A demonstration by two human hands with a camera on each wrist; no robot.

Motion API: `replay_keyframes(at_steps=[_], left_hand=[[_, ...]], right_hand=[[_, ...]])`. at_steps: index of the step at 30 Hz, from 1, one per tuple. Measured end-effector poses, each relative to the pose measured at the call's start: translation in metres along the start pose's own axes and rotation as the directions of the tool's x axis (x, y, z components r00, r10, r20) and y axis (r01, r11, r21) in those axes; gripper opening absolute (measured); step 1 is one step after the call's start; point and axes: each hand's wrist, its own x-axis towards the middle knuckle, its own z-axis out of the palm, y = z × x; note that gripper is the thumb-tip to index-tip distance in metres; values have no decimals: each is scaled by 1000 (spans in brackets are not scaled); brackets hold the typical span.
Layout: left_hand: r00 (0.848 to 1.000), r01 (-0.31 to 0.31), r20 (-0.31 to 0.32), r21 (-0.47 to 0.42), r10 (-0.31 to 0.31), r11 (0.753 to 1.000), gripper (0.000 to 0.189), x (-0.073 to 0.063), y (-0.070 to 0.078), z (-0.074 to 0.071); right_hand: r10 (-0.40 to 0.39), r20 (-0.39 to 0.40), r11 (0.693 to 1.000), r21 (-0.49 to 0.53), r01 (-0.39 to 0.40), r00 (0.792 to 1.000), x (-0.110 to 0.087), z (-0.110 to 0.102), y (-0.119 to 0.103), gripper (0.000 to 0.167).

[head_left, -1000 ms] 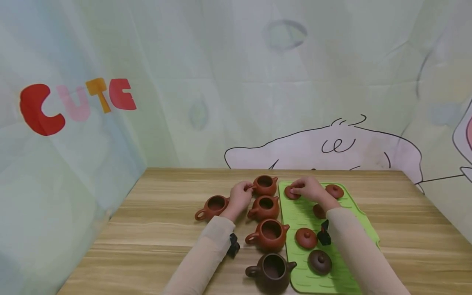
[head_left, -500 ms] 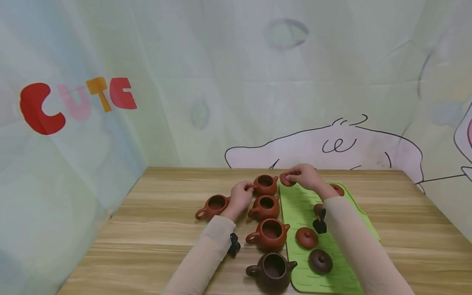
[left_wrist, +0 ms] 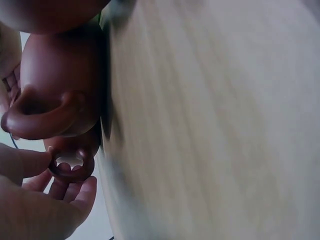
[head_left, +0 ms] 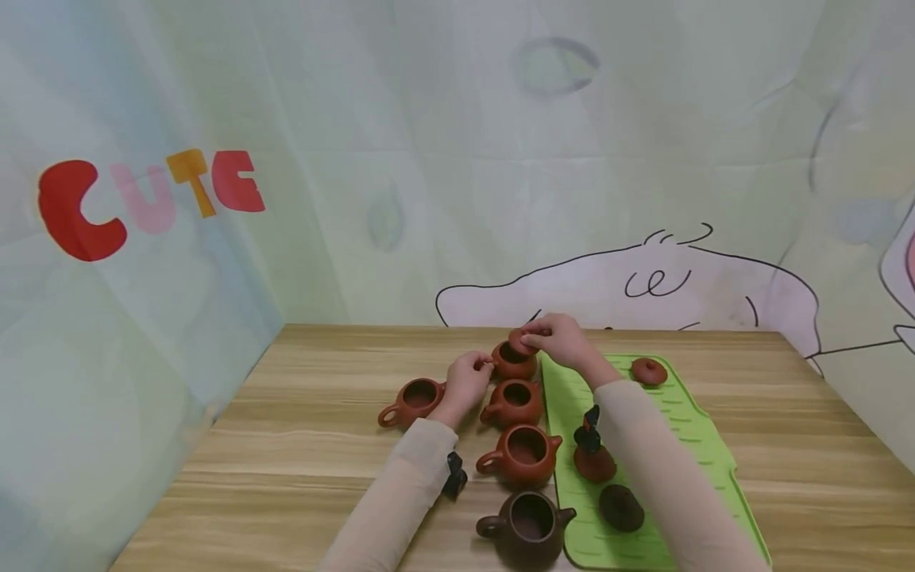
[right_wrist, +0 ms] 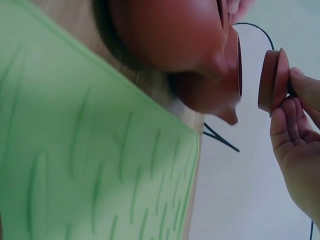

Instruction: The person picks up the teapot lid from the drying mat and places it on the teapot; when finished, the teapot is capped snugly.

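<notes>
While left grip (head_left: pixel 466 380) pinches the handle (left_wrist: pixel 71 176) of the farthest teapot (head_left: pixel 511 369), right grip (head_left: pixel 565 338) has carried its pinched red-brown lid (right_wrist: pixel 269 80) from the green mat (head_left: pixel 572 413) to just above that pot, apparently not yet seated.

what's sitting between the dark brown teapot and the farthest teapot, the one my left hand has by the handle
Two lidless reddish-brown teapots stand in line between the dark brown teapot and the farthest teapot, as the head view shows.
</notes>
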Motion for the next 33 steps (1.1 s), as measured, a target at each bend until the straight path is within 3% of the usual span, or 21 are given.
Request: replay_keyframes(at_steps=[8, 15, 33], left_hand=[[1000, -5, -6, 4, 5, 1000, 14, 0, 0, 1], [1000, -6, -7, 3, 6, 1000, 13, -1, 1, 1], [1000, -11, -16, 2, 11, 1000, 13, -1, 0, 1]], right_hand=[[2, -2, 1000, 31, -2, 1000, 4, 12, -4, 27], [52, 7, 998, 46, -52, 999, 6, 19, 1, 28], [45, 42, 999, -10, -45, 998, 9, 25, 1, 25]])
